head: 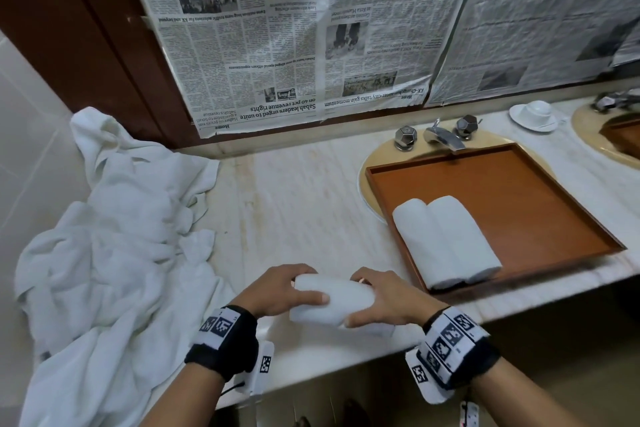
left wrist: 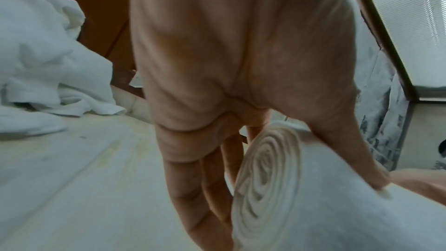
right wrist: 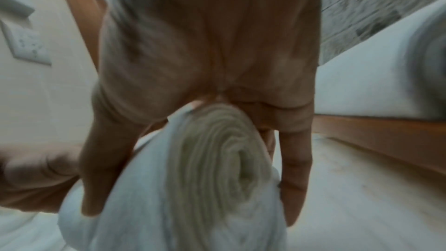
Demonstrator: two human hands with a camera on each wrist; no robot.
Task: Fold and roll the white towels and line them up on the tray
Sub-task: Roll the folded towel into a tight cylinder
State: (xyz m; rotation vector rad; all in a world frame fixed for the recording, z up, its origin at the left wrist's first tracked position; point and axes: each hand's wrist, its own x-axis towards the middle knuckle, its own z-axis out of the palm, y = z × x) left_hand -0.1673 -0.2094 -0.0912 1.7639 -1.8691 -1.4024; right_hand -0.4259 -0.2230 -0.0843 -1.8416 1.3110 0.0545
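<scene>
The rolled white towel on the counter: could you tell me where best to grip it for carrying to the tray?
Grip the rolled white towel near both spiral ends, from above, as the left hand and right hand do: wrapping fingers round the layers should stop them unrolling.

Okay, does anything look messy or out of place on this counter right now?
Mainly the heap of crumpled white towels, which spills over the marble counter's left end. The brown wooden tray sits over the sink, its far edge under the chrome tap. The two rolled white towels in it lie neatly side by side.

Head view overhead; wrist views close, sharing rolled towel (left wrist: pixel 313 207)
</scene>
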